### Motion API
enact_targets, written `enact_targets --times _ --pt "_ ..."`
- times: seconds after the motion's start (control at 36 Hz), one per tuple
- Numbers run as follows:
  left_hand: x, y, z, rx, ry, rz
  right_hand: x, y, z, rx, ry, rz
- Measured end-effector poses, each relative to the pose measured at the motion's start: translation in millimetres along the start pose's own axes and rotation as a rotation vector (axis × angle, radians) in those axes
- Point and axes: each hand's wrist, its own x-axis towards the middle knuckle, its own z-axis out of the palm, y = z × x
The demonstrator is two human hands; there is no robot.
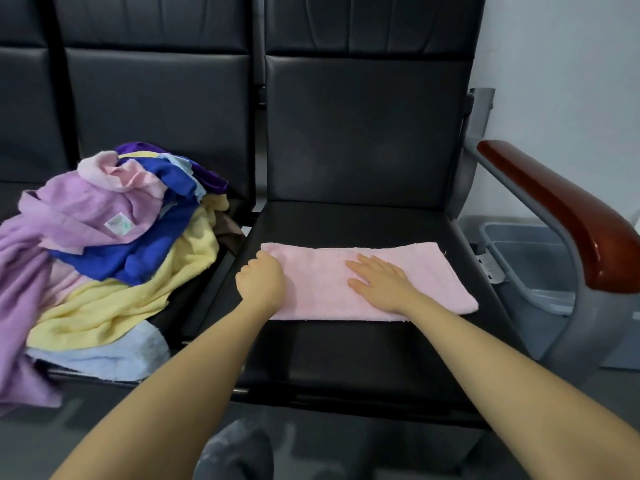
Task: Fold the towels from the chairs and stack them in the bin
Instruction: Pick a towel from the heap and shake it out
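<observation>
A pink towel (429, 282), folded into a long strip, lies flat on the black seat (346, 358) of the right chair. My left hand (260, 281) rests on the towel's left end with its fingers curled over the edge. My right hand (381, 282) lies flat, fingers spread, on the towel's middle. A loose heap of unfolded towels (104, 258) in lilac, blue, yellow, pink, purple and pale blue covers the seat of the chair to the left. A grey plastic bin (526, 261) stands on the floor to the right, beyond the armrest.
A red-brown wooden armrest (568, 223) on a grey metal frame rises between the seat and the bin. Black chair backs stand close behind. A white wall is at the far right. My knee in dark cloth (235, 452) shows at the bottom.
</observation>
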Motion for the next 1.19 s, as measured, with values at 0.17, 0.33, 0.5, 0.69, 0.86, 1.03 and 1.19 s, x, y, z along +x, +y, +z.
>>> enact_targets --times 0.17,0.33,0.5,0.69,0.86,1.03,1.19 --pt "-6 -6 -21 -0.052 0.162 0.135 -9 -23 5 0.005 -0.002 0.052" --pt "-9 -8 -47 -0.026 0.264 0.271 -14 -63 10 0.026 -0.052 0.069" --pt "-22 7 -61 -0.224 0.276 0.271 -16 -80 9 0.241 -0.015 0.009" --pt "-39 42 -70 -0.482 0.105 0.236 -40 -43 -8 0.48 0.213 0.11" --pt "-53 84 -66 -0.733 -0.075 0.299 -59 -1 -23 0.47 0.268 0.247" --pt "-65 122 -51 -0.798 -0.344 0.339 -70 23 -30 0.547 0.306 0.333" --pt "-69 121 -28 -0.435 -0.334 0.402 -78 36 -27 0.508 0.316 0.417"
